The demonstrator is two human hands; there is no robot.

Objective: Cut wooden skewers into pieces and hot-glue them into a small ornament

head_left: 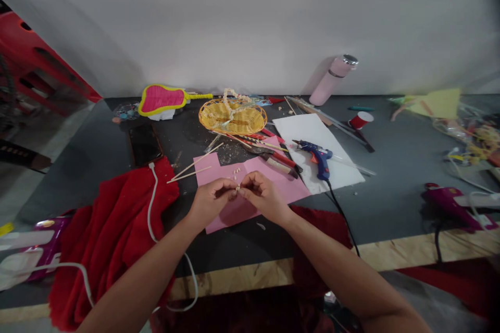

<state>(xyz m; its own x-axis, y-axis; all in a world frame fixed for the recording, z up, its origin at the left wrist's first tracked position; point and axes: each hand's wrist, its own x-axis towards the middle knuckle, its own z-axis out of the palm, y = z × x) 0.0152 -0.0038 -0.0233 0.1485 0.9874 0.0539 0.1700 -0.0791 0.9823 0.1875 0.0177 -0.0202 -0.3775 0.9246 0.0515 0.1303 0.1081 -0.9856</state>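
Observation:
Over a pink paper sheet, my left hand and my right hand meet fingertip to fingertip. Both are closed in a pinch on one small cream-coloured piece, whose exact kind is too small to make out. Just beyond the fingertips, several similar small pieces lie on the paper. Two thin wooden sticks rest left of my left hand, partly over the paper. Pliers with red handles lie beyond my right hand, and a blue glue gun rests on white paper.
A yellow wicker basket stands at the back beside a pink and yellow hand-mirror shape. A pink bottle leans on the wall. Red cloth, a phone and a white cable lie left; a red spool stands right.

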